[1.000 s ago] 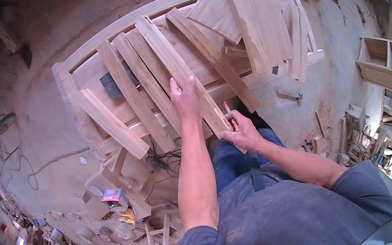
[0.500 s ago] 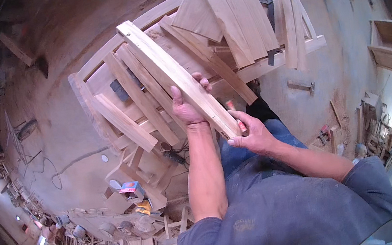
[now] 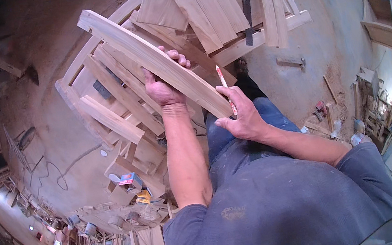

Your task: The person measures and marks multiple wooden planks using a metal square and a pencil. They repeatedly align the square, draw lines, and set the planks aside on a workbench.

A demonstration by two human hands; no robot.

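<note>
A long curved wooden slat (image 3: 147,59) is lifted off the pile and slants from upper left to lower right. My left hand (image 3: 163,84) grips it from below near its middle, fingers wrapped over the edge. My right hand (image 3: 240,116) holds the slat's lower end and also pinches a red and white pencil (image 3: 224,86) that points up. Beneath the slat lies a wooden frame (image 3: 104,110) with several similar slats across it.
More planks and a dark metal square (image 3: 244,5) are stacked at the top. A hammer (image 3: 291,62) lies on the dusty floor to the right. Wood offcuts and small boxes (image 3: 129,179) sit lower left; shelves and clutter (image 3: 382,21) stand at right.
The slat has been raised off the frame and brought closer to me. Both hands moved up with it, and the pencil in my right hand now shows clearly.
</note>
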